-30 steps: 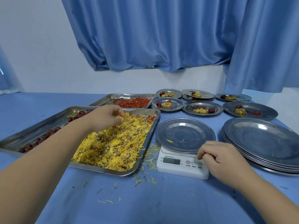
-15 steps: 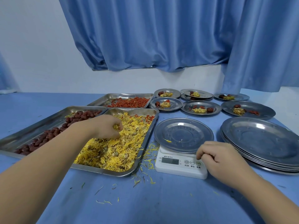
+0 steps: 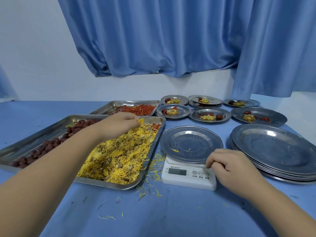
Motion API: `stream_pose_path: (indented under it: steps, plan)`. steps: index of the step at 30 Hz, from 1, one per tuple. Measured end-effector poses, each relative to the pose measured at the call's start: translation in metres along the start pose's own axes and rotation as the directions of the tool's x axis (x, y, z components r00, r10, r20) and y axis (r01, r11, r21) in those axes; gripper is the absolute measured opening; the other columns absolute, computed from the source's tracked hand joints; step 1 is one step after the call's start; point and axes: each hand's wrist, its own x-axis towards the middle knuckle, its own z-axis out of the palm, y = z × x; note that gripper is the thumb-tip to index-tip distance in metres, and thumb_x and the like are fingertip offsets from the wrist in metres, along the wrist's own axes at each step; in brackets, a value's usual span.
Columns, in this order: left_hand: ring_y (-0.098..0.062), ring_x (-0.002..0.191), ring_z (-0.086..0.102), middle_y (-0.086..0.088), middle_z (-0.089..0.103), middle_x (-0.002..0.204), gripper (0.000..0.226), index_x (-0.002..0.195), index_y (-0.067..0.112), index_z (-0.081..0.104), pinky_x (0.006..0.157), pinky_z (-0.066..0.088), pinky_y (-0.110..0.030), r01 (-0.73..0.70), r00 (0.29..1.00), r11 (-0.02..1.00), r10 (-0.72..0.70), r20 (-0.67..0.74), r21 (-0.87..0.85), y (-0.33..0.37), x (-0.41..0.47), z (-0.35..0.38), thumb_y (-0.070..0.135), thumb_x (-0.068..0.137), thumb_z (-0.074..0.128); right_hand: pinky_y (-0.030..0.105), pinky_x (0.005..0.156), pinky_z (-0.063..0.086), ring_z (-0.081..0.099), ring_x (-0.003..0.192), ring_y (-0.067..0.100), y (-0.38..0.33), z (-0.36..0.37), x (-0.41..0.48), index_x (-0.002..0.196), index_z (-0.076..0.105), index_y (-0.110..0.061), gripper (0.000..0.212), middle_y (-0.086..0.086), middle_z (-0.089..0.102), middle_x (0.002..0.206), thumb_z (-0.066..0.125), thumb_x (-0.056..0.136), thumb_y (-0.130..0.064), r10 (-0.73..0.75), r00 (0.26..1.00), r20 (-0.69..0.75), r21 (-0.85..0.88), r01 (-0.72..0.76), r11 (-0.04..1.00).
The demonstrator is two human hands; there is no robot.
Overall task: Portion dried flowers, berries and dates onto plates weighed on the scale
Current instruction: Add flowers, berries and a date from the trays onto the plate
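Left hand (image 3: 119, 123) pinches a tuft of dried flowers (image 3: 141, 120) just above the far end of the flower tray (image 3: 102, 184). The right hand (image 3: 229, 165) is curled in a loose fist that seems to hold nothing and sits against the front right corner of the scale (image 3: 188, 179). On that scale sits the plate (image 3: 196, 142), nearly bare. It lies to the right of the loaded left hand and a little nearer the body, just across the tray's right rim. The empty right hand is the closer one, so the carry is likely a short rightward sweep by the left. A stack of plates (image 3: 273, 147) waits further right, and filled plates (image 3: 273, 117) sit beyond.
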Motion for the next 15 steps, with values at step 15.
stream_pose_path:
  steps: [15]
  plan:
    - [-0.008, 0.096, 0.057, 0.010, 0.067, 0.103, 0.032, 0.101, 0.026, 0.069, 0.086, 0.045, -0.030, -0.172, 0.956, 0.967, 0.118, 0.269, 0.188, 0.081, 0.073, 0.093, 0.047, 0.095, 0.045, 0.033, 0.066, 0.048, 0.057, 0.069, 0.009, 0.002, -0.002, 0.001, 0.068, 0.067, -0.019, 0.027, -0.011, 0.061, 0.069, 0.041, 0.073, -0.016, -0.024, 1.000, -0.006, 0.024, 0.024, 0.999]
